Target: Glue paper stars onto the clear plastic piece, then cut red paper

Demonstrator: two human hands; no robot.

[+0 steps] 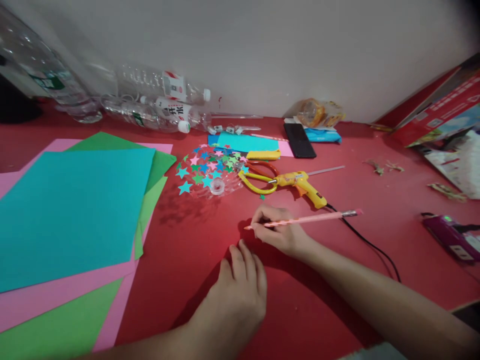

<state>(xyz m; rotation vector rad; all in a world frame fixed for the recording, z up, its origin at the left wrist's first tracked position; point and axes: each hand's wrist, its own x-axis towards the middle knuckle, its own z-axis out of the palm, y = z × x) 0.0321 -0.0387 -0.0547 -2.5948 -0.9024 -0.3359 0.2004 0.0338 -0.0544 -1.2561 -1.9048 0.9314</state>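
Observation:
My right hand [281, 232] grips a pink pencil [318, 218]. The pencil lies almost level, its tip pointing left and its eraser end to the right. Close below the tip, my left hand [240, 295] rests on the red tabletop [202, 230], fingers stretched forward with nothing visible in them. Beyond the hands, many small paper stars [185, 187] in blue, green and pink lie over a clear plastic piece with a round neck [216, 187]. A yellow glue gun [315, 192] lies just past my right hand, beside yellow-handled scissors [258, 191].
Coloured paper sheets [75, 210] are stacked at left. Clear plastic bottles [161, 117] line the wall. A black phone [300, 140], a yellow comb-like tool [263, 155] and a blue packet [323, 135] lie at the back. A purple power strip [448, 237] sits right, with a cord [369, 242] nearby.

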